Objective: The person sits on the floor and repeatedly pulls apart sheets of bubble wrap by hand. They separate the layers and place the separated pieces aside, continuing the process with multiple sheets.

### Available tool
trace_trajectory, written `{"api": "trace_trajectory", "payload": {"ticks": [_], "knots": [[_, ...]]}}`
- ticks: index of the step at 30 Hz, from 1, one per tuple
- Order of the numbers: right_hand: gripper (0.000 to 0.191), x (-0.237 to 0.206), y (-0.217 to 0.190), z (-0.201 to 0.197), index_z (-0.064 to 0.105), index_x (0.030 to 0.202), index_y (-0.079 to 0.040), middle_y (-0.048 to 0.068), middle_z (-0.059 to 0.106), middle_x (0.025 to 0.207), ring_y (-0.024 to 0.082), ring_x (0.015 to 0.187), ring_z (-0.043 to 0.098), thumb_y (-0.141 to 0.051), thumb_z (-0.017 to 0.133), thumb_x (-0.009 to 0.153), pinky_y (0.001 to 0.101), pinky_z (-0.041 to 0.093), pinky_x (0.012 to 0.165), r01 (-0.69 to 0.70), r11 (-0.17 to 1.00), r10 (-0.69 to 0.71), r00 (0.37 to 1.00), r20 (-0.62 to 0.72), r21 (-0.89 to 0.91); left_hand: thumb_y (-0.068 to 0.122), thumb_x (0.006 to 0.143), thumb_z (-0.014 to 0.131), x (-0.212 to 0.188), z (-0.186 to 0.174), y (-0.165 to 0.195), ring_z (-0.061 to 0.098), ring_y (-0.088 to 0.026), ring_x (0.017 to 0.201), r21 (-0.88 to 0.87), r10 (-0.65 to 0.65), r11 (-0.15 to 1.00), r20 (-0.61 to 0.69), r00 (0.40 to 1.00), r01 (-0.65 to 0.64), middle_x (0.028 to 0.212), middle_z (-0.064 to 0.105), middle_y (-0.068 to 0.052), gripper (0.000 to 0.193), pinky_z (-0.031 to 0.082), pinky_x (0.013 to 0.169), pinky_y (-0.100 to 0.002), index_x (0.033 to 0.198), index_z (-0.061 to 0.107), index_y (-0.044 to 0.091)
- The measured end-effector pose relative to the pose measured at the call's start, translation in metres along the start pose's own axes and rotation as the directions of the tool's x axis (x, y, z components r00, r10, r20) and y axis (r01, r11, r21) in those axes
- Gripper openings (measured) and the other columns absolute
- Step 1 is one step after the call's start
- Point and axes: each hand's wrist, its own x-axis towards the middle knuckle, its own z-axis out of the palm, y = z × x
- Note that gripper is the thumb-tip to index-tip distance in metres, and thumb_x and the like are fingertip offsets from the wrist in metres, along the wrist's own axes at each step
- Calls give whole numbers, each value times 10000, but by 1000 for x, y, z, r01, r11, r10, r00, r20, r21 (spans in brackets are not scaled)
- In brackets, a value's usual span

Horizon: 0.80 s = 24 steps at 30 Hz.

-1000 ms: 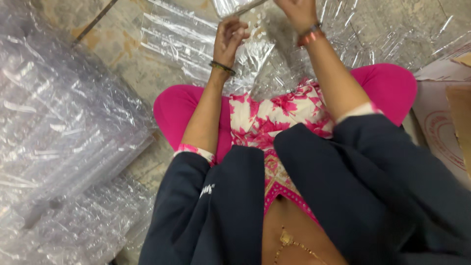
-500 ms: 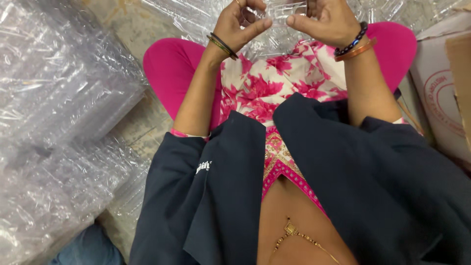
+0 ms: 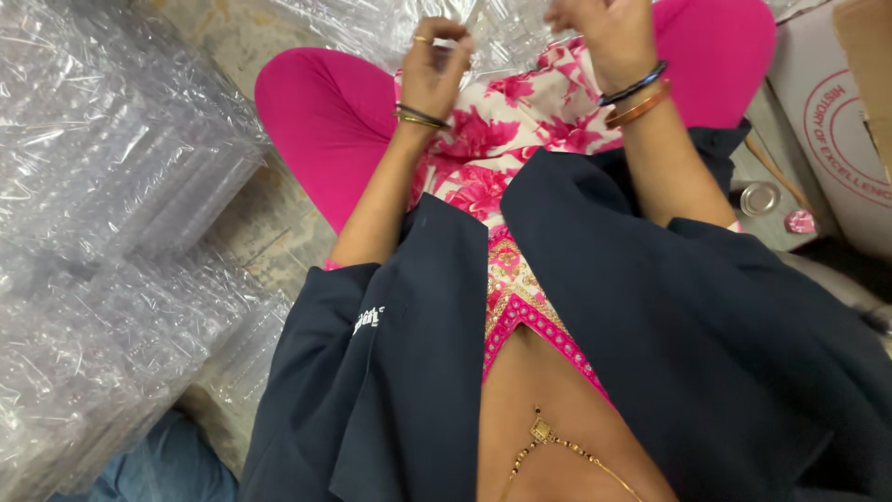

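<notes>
The person sits cross-legged on the stone floor (image 3: 265, 218), both hands raised over the lap at the top of the view. The left hand (image 3: 437, 65) has its fingers curled and pinched together on the edge of a thin clear plastic piece (image 3: 483, 33), which spans toward the right hand (image 3: 604, 33). The right hand is partly cut off by the frame edge; its fingers bend toward the same piece, but whether they grip it cannot be told. The two hands stand near each other, not touching.

Stacks of clear moulded plastic trays (image 3: 102, 177) lie to the left. A white cardboard box (image 3: 836, 121) stands at right, a small round metal lid (image 3: 759, 197) beside it.

Judged step: handling one clear piece between both hands. The next move calls for a firm two-handed hold, since the plastic is thin and flexible.
</notes>
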Motion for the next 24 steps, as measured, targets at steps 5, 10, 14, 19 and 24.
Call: {"api": "trace_trajectory", "payload": {"ticks": [5,10,14,19,24], "knots": [[278,-18,-14,3,600,1294,23,99,697,1189,178,1116,695,14,743,1056,316,573,1038,37,954,-77,989,125,298,188,966,723,3,15,17,667,-87,763,-196,-237,949,79,968,249,1112,707,-15,343,575,660,-249,1288,680,77],[436,-39,-9,32,486,1454,-76,84,651,1342,175,1183,668,-47,775,1129,325,573,1022,194,955,-226,966,126,223,203,1002,772,4,41,28,666,-129,854,-596,-245,748,159,956,291,1094,703,-53,363,564,765,-292,1300,675,19],[371,-43,-5,31,542,1414,-72,106,719,1209,162,1022,698,-187,729,1116,289,572,880,-12,934,-41,989,140,357,157,1007,777,6,38,20,659,-144,853,-680,-300,637,216,929,363,1066,702,-60,360,551,765,-311,1311,661,3],[298,-28,-7,2,624,1321,-47,77,710,1090,128,835,666,-253,683,1113,266,536,749,-186,931,128,972,197,313,113,1016,748,13,20,28,656,-93,852,-208,-165,956,207,964,208,1177,665,-53,364,540,760,-261,1368,715,26],[400,-28,-6,1,609,1300,-34,100,720,1003,124,852,698,-292,744,1026,273,555,718,37,897,87,962,260,-440,177,829,833,3,15,42,627,-248,914,153,-46,988,480,876,-32,1269,613,-160,944,547,817,-349,1609,311,78]]}}
